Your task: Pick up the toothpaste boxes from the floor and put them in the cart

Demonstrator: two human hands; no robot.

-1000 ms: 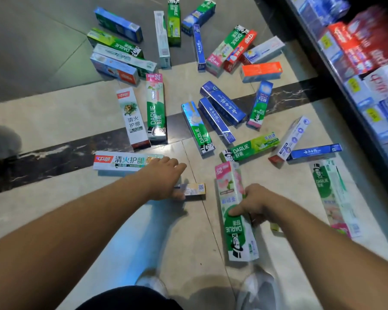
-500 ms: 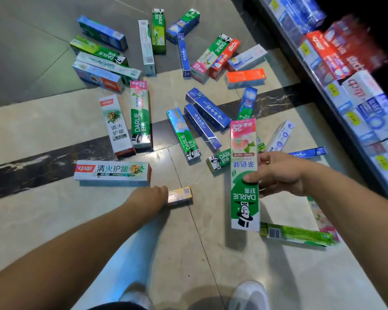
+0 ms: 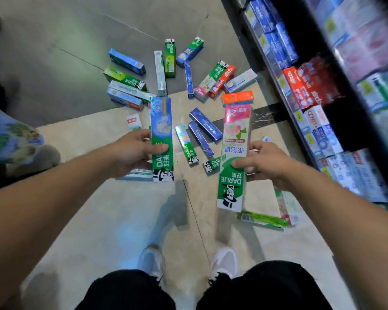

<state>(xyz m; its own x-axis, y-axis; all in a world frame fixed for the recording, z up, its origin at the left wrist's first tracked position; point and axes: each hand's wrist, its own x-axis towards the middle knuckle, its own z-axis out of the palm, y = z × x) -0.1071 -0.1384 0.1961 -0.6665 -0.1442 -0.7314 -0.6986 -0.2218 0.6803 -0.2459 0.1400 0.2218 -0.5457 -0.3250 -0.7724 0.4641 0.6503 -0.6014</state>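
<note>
My left hand (image 3: 132,151) grips a blue-and-green Darlie toothpaste box (image 3: 162,121), held up lengthwise above the floor. In my right hand (image 3: 264,162) I hold a pink-and-green Darlie box (image 3: 234,135), also lifted, thumb across its front. Several more toothpaste boxes (image 3: 205,124) lie scattered on the tiled floor ahead, blue, green, orange and white ones. A green box (image 3: 262,219) and a pink-green box (image 3: 287,204) lie on the floor under my right forearm. No cart is in view.
A dark store shelf (image 3: 309,90) stocked with toothpaste boxes runs along the right side. Another person's patterned trouser leg and shoe (image 3: 16,142) stand at the left edge. My own white shoes (image 3: 152,262) are at the bottom centre.
My left hand has come up off the floor holding the blue-and-green box. My right hand has raised its pink-and-green box higher. The view has risen away from the floor.
</note>
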